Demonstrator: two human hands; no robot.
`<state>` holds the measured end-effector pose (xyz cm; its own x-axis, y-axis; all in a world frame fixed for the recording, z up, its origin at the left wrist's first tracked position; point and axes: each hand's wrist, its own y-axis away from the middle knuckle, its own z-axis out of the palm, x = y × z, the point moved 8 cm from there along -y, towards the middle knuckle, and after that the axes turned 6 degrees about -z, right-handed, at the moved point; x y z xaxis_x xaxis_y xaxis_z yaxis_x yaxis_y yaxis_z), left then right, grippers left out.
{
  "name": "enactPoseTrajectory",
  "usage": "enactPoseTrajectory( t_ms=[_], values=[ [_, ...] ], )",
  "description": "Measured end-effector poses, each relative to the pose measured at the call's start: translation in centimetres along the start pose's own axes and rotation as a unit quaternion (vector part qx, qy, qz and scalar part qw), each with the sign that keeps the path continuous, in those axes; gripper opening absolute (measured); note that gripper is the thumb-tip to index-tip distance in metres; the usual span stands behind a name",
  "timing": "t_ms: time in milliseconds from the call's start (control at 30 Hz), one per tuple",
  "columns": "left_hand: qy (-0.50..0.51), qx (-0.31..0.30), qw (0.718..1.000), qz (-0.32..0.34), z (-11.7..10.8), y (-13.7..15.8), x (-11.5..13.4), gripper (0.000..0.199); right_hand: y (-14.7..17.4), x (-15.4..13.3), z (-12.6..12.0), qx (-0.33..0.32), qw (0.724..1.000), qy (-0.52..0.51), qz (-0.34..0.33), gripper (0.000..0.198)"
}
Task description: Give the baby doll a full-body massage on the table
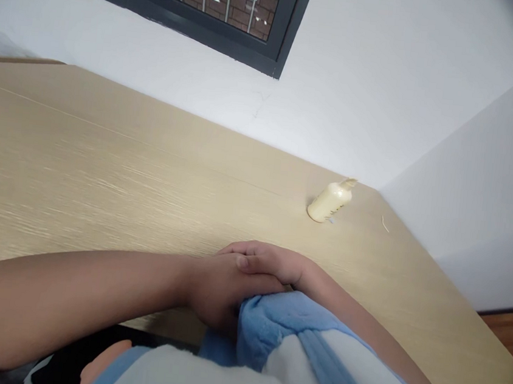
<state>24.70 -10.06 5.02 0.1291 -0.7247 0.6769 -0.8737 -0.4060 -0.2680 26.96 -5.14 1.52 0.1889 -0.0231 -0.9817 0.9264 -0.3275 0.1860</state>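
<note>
My left hand [219, 289] reaches in from the left and is closed, its thumb lying along the top of a bunched blue-and-white soft cloth [265, 327]. Its other fingers are hidden, so what they hold cannot be made out. My right hand [272, 261] is clasped over my left hand, with its thumb across the back of it. Both are at the near edge of a light wooden table [124, 178]. The cloth fills the lower middle, close to my body; whether it is worn or loose is unclear.
A pale yellow bottle [330, 203] with a pump-like top stands toward the far right of the table. A thin light strip [386, 224] is right of it. White walls [365, 75] border the table, with a dark-framed window [270, 59] above.
</note>
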Motion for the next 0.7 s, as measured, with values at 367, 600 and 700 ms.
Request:
enactPoseTrajectory(
  t_ms=[367, 600, 700],
  values=[
    [0.007, 0.006, 1.0, 0.002, 0.15, 0.08, -0.33, 0.061, 0.0, -0.28, 0.19, -0.004, 1.0, -0.005, -0.014, 0.044],
    [0.016, 0.003, 1.0, -0.004, 0.21, 0.12, -0.43, 0.064, -0.02, -0.24, 0.11, -0.002, 1.0, -0.001, -0.006, 0.042],
    [0.022, -0.01, 1.0, -0.007, 0.36, 0.13, -0.42, 0.064, -0.01, -0.29, 0.08, -0.001, 1.0, 0.003, -0.006, 0.042]
  ],
)
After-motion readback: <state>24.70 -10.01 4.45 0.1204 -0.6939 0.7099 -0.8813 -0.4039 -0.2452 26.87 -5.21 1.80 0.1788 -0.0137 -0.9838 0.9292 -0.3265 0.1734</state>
